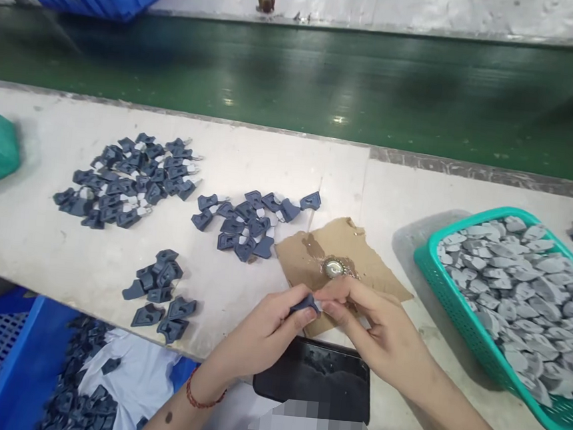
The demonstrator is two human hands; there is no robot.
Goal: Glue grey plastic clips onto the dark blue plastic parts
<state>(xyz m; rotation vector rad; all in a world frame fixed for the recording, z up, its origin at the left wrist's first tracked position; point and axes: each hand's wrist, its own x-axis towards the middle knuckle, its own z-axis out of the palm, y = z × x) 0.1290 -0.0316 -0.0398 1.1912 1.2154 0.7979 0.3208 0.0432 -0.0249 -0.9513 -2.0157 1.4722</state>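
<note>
My left hand [277,324] pinches a dark blue plastic piece [303,303] between thumb and fingers. Against its right end, my right hand [368,316] grips a small pale grey piece [317,305], mostly covered by the fingertips. Both hands meet over the near corner of a brown cardboard sheet [377,263]. On that sheet, just beyond the fingers, sits a small round shiny thing [333,268] in a wet-looking patch. A black phone [317,378] lies under my wrists at the table's near edge.
Dark blue pieces, some with grey parts, lie in a large pile [129,181], a middle pile [246,221] and a near group [160,284]. A teal basket [491,363] of grey pieces stands right. A blue crate [27,366] sits below left. A green belt [288,81] runs behind.
</note>
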